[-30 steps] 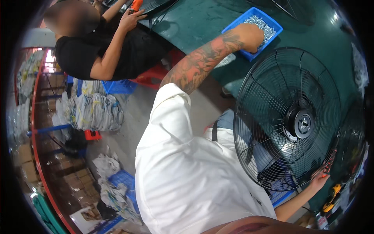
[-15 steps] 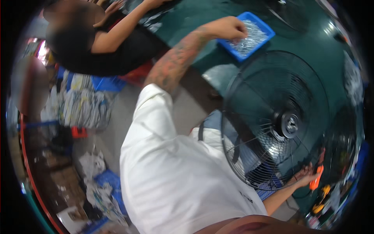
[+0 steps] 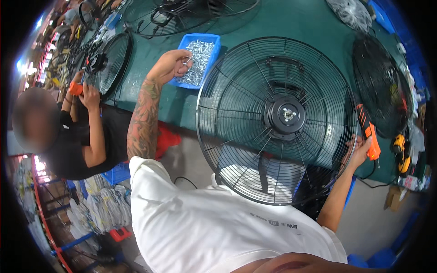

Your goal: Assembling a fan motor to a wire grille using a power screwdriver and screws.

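My left hand (image 3: pixel 172 66) is over the near left side of a blue tray (image 3: pixel 217 45) full of small silver screws (image 3: pixel 196 68). Its fingers are pinched together, with a bit of silver metal like a screw between the tips. In front of my body, a large round fan (image 3: pixel 286 116) faces up, its black wire guard around a dark hub. Beyond the guard's right rim, my right hand (image 3: pixel 359 152) has its fingers closed against an orange and black electric screwdriver (image 3: pixel 373 142). The fan rim and the tool partly hide these fingers.
At left, a co-worker in black (image 3: pixel 73 150) handles an orange tool (image 3: pixel 75 88) at another fan (image 3: pixel 111 63). More fans lie on the green table (image 3: pixel 282 22), at the back and at right (image 3: pixel 381 86). A yellow and black tool (image 3: pixel 400 152) lies far right.
The view has swung, so the fan and tray appear farther left. My left hand stays at the tray, its fingers now drawn up toward the rim; my right stays by the screwdriver.
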`<state>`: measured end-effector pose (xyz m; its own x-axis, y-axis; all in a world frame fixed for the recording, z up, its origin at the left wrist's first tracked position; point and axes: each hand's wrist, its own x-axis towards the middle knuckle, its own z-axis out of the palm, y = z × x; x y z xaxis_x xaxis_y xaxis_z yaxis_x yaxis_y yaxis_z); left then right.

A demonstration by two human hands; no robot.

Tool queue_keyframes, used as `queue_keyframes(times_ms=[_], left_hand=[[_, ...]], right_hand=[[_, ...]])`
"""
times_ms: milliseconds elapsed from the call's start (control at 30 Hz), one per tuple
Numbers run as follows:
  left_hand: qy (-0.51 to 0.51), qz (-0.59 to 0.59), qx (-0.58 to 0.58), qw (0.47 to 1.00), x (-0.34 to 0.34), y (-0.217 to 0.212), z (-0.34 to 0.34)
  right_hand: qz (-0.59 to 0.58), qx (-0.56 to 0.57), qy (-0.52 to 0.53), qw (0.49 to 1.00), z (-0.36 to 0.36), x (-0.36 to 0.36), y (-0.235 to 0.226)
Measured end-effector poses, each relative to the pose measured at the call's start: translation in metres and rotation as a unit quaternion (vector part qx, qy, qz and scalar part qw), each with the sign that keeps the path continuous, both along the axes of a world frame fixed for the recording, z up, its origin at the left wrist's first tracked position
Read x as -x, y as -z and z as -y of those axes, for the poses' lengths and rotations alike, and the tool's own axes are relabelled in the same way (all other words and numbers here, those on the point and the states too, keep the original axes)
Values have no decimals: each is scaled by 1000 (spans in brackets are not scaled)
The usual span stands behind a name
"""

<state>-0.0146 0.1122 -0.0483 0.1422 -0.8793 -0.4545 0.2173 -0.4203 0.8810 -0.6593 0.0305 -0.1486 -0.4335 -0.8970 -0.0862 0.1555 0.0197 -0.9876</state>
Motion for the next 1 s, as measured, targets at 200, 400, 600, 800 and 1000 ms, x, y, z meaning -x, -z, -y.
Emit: queue_keyframes(times_ms=[200, 400, 600, 800, 1000], left_hand=[[-1, -98, 31, 995, 2, 3, 5], [-48, -102, 49, 992, 15, 5, 10], [-60, 81, -11, 995, 29, 8, 19], [-97, -19, -27, 995, 36, 14, 10], [-144, -27, -17, 989, 37, 13, 11]], right_hand=[[8, 22, 4, 1000, 0, -5, -5], [38, 46, -10, 998, -2, -14, -14], [94, 81, 4, 992, -4, -11, -20], [178, 80, 34, 980, -6, -1, -23], [237, 94, 106, 961, -15, 29, -40]])
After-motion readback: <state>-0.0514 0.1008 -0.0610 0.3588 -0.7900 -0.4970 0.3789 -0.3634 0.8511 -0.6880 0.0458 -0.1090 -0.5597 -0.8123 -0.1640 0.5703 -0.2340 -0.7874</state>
